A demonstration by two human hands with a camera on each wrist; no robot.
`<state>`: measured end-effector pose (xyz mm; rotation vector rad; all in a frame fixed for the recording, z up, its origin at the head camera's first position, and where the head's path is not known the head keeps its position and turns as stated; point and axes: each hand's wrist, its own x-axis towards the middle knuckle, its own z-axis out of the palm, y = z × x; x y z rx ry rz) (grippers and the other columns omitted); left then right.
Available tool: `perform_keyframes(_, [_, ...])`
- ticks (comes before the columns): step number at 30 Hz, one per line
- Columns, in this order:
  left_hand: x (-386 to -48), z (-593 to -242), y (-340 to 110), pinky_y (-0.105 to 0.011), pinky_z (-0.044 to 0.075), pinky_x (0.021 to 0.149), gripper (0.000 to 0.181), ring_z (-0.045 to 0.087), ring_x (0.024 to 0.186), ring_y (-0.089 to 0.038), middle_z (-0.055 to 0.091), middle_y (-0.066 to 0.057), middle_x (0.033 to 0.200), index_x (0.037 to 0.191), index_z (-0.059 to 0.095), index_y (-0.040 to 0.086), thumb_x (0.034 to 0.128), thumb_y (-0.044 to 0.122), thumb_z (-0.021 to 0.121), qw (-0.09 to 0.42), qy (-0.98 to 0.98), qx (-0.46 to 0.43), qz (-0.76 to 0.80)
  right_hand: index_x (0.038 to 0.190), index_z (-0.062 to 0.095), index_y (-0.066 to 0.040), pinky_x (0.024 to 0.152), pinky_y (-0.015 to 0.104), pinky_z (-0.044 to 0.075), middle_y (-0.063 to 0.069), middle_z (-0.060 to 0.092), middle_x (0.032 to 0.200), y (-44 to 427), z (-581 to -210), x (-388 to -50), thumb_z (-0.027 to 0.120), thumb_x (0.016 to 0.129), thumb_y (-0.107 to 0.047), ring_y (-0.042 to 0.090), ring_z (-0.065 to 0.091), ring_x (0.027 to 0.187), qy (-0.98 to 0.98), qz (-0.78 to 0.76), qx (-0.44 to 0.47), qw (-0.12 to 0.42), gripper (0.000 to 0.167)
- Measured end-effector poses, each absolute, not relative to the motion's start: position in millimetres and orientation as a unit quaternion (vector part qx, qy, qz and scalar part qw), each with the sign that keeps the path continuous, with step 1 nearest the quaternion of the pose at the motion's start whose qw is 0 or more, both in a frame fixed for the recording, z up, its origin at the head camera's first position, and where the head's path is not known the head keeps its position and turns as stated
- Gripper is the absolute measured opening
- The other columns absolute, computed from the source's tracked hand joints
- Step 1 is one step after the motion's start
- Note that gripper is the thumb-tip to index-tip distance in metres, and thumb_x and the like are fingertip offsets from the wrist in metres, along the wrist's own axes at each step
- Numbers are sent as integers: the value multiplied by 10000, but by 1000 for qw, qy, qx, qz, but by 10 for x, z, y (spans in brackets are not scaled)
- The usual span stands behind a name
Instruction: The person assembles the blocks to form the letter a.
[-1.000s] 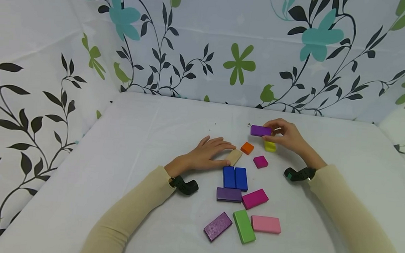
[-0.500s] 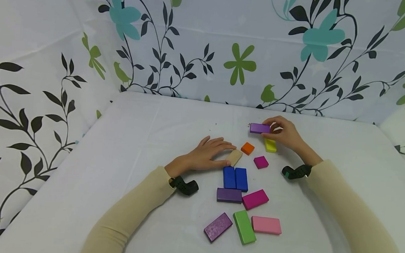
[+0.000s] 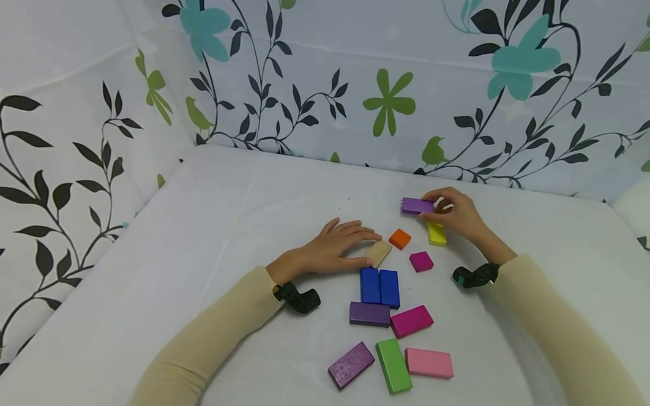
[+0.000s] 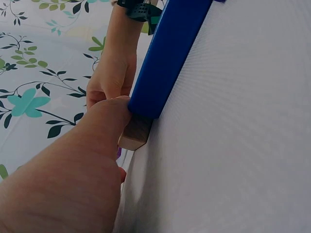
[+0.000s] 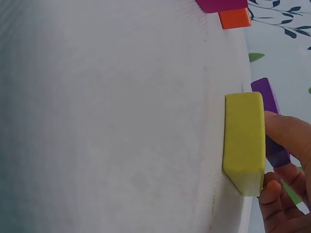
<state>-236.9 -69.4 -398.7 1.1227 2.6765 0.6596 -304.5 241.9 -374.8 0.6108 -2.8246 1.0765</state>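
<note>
My right hand (image 3: 457, 213) pinches one end of a purple block (image 3: 415, 206) between thumb and fingers, at the far side of the group. Just in front of it lies a yellow block (image 3: 437, 235); in the right wrist view the yellow block (image 5: 244, 131) partly covers the purple block (image 5: 277, 150). My left hand (image 3: 333, 249) rests on the table with fingers fairly straight, thumb and a fingertip touching a beige block (image 3: 379, 254). Two blue blocks (image 3: 380, 287) stand side by side near that thumb. An orange block (image 3: 400, 239) and a small magenta block (image 3: 421, 261) lie between the hands.
Nearer the body lie a dark purple block (image 3: 370, 314), a magenta block (image 3: 412, 321), a speckled purple block (image 3: 351, 365), a green block (image 3: 394, 366) and a pink block (image 3: 429, 363). A white cloth (image 3: 270, 194) covers the table; a patterned curtain (image 3: 333, 38) hangs behind.
My right hand has shifted the purple block slightly left and away from the body, and has stayed nearly still over the last half second. The left hand has kept its place.
</note>
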Motion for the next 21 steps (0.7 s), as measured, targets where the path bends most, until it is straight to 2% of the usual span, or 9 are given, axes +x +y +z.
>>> perform_keyframes(6, [-2368,-3994,-696,-522,-26,1173,575,122,1495,-184,340,61,1557,1498,372,315,974,508,506,84,896,375,223,1209,622,3,808,345,437,210,560,1167,2390,-3745,-3068,733,890,-185,326,533,950,-922,334,194,22,387])
perform_keyframes(9, [-2368,-3995,-696,-520,-24,1173,571,128,1494,-185,343,66,1555,1496,375,317,974,511,504,80,896,376,223,1210,623,0,815,381,428,217,560,1168,2373,-3738,-3089,728,895,-206,322,516,948,-926,328,187,13,390])
perform_keyframes(21, [-2353,-3974,-691,-528,-23,1172,570,132,1494,-201,343,52,1557,1493,383,305,973,496,517,81,895,376,224,1253,608,-17,774,367,408,218,549,1201,2338,-3714,-3156,700,918,-248,308,491,923,-936,312,163,-16,417])
